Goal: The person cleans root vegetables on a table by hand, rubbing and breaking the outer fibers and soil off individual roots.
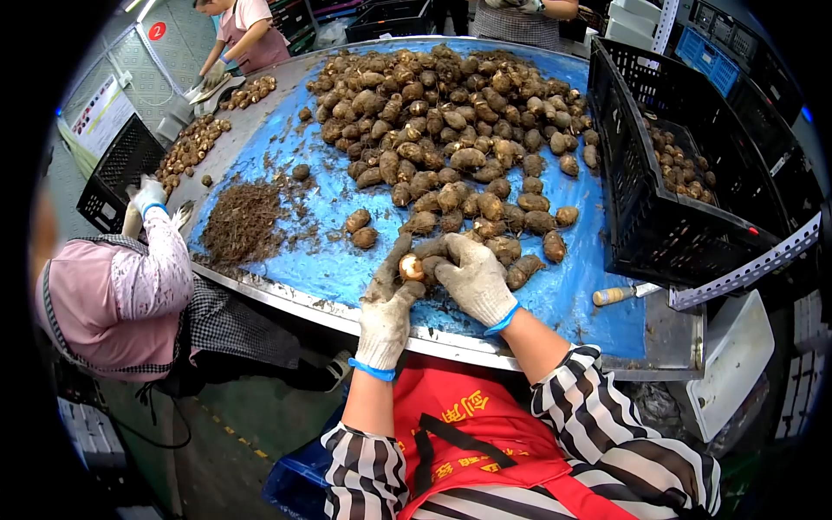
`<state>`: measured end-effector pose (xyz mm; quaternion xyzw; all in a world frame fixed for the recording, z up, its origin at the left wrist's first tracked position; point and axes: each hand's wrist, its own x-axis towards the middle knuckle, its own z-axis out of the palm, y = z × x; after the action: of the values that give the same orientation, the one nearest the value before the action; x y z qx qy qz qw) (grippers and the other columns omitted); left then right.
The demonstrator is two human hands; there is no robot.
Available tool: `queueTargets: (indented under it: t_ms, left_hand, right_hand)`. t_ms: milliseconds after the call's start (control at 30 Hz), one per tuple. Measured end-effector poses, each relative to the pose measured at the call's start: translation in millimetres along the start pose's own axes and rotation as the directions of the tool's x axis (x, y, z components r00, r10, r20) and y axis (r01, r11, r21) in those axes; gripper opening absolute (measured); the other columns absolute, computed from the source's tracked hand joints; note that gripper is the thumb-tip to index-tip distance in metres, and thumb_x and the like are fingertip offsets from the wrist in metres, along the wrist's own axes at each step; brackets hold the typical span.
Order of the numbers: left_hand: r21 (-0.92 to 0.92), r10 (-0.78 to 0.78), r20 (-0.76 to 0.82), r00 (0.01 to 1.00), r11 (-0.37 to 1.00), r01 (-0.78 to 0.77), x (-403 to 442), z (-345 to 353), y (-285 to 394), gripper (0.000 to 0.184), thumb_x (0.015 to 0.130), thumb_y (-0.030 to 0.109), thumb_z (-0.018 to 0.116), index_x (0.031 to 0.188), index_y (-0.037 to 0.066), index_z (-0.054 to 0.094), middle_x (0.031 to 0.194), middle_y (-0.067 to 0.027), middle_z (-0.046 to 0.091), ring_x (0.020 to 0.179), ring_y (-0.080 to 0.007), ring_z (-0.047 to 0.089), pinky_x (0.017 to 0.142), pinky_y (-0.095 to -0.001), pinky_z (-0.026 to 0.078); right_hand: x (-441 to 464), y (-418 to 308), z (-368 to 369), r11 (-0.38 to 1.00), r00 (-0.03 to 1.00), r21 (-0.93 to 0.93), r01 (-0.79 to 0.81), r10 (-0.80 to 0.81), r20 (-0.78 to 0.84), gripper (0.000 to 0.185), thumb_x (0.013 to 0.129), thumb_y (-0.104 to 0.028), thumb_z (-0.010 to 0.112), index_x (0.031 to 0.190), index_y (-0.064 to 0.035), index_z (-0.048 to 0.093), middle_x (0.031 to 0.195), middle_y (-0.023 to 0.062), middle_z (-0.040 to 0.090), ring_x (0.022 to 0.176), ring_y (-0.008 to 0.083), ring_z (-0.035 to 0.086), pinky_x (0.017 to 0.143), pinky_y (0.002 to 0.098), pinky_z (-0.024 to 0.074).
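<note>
Both my hands wear dirty white knitted gloves with blue bands at the wrists. My left hand [387,314] is closed around a taro [412,267] whose pale cut end faces up. Close beside it, the curled fingers of my right hand [477,282] meet the taro's brown side; the fingertips are partly hidden by soil and the glove. Just beyond my hands rises a large heap of soil-covered taros [451,130] on a blue sheet [338,277]. Two loose taros [361,230] lie left of the heap.
A knife [620,295] with a wooden handle lies at the right near a black crate [637,208] holding taros. Loose soil [243,221] is piled at the left. A co-worker [130,295] stands at the left edge; others stand behind the table. A white bin [732,364] sits lower right.
</note>
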<state>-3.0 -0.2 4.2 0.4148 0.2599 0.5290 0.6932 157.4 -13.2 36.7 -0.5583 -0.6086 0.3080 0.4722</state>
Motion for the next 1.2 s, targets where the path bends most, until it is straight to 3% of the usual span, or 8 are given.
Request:
queueTargets:
  t_ms: [133, 233, 333, 467, 633, 867, 1067, 1200]
  left_hand:
    - [-0.002, -0.051, 0.018, 0.999, 0.999, 0.051, -1, 3, -1, 0.065, 0.084, -0.013, 0.063, 0.145, -0.001, 0.047, 0.135, -0.0127, 0.058, 0.116, -0.02, 0.06, 0.095, -0.03, 0.052]
    - [0.075, -0.046, 0.004, 0.999, 0.996, 0.045, 1, -5, -4, 0.063, 0.085, -0.006, 0.069, 0.144, -0.001, 0.046, 0.134, -0.0129, 0.058, 0.116, -0.0218, 0.061, 0.095, -0.0315, 0.053]
    - [-0.12, -0.033, 0.116, 0.993, 0.992, 0.047, 0, -8, -3, 0.066, 0.086, 0.002, 0.074, 0.145, -0.001, 0.044, 0.134, -0.0135, 0.058, 0.117, -0.0243, 0.062, 0.097, -0.0337, 0.054]
    - [-0.132, -0.038, 0.079, 0.996, 0.99, 0.048, -2, -4, 0, 0.076, 0.085, 0.009, 0.076, 0.149, 0.003, 0.036, 0.142, -0.0175, 0.052, 0.121, -0.0295, 0.061, 0.098, -0.0382, 0.055]
    - [-0.291, -0.094, 0.097, 0.991, 0.949, 0.118, 1, -2, 6, 0.073, 0.087, 0.01, 0.072, 0.149, 0.003, 0.035, 0.141, -0.0223, 0.052, 0.121, -0.0318, 0.061, 0.098, -0.0411, 0.056]
    - [-0.304, -0.118, 0.093, 0.989, 0.942, 0.141, 7, -20, -3, 0.072, 0.086, 0.015, 0.074, 0.146, -0.002, 0.038, 0.138, -0.0238, 0.054, 0.114, -0.0336, 0.065, 0.091, -0.0406, 0.06]
    - [-0.326, -0.135, 0.266, 0.954, 0.919, 0.221, 5, -15, 3, 0.073, 0.084, 0.012, 0.075, 0.146, -0.001, 0.04, 0.138, -0.0188, 0.055, 0.114, -0.0332, 0.065, 0.091, -0.0433, 0.06]
    - [-0.341, -0.065, 0.201, 0.978, 0.931, 0.132, -2, -4, 10, 0.076, 0.084, 0.013, 0.076, 0.149, 0.002, 0.038, 0.142, -0.019, 0.052, 0.12, -0.0345, 0.061, 0.098, -0.0485, 0.055]
  right_hand:
    - [-1, 3, 1, 0.976, 0.982, -0.137, 0.168, -0.178, -0.061, 0.014, 0.086, -0.008, 0.063, 0.098, -0.0039, 0.068, 0.096, 0.0184, 0.069, 0.092, 0.0355, 0.068, 0.081, 0.0424, 0.0544]
    - [-5, -1, 0, 0.95, 0.976, -0.255, 0.181, -0.205, -0.073, 0.012, 0.086, -0.009, 0.063, 0.097, -0.0053, 0.068, 0.095, 0.018, 0.069, 0.091, 0.0358, 0.068, 0.081, 0.0442, 0.054]
    - [6, 12, -5, 0.94, 0.985, -0.34, 0.029, -0.085, -0.149, 0.011, 0.085, -0.01, 0.063, 0.095, -0.0057, 0.067, 0.095, 0.0181, 0.068, 0.091, 0.0372, 0.067, 0.08, 0.0451, 0.0536]
    - [11, 25, -10, 0.949, 0.95, -0.293, 0.118, -0.194, -0.244, 0.021, 0.084, -0.004, 0.061, 0.103, -0.0027, 0.068, 0.099, 0.0195, 0.069, 0.095, 0.0369, 0.067, 0.084, 0.041, 0.0541]
    - [6, 19, -6, 0.953, 0.971, -0.234, 0.194, -0.22, -0.09, 0.028, 0.083, -0.006, 0.07, 0.111, -0.0008, 0.068, 0.101, 0.0173, 0.068, 0.094, 0.0331, 0.068, 0.083, 0.0385, 0.0544]
    - [8, 13, -4, 0.881, 0.889, -0.139, 0.452, -0.459, -0.014, 0.021, 0.076, -0.013, 0.077, 0.093, -0.0046, 0.07, 0.092, 0.0138, 0.066, 0.087, 0.0344, 0.065, 0.078, 0.0424, 0.0529]
    - [8, 4, -9, 0.966, 0.973, -0.234, 0.111, -0.153, -0.172, 0.012, 0.083, -0.001, 0.064, 0.092, -0.0015, 0.071, 0.092, 0.0153, 0.07, 0.084, 0.0301, 0.069, 0.079, 0.0375, 0.0555]
    - [11, 20, -11, 0.968, 0.956, -0.207, 0.143, -0.189, -0.226, 0.018, 0.085, 0.0, 0.063, 0.101, -0.0006, 0.071, 0.098, 0.0158, 0.069, 0.091, 0.0279, 0.069, 0.083, 0.0364, 0.0549]
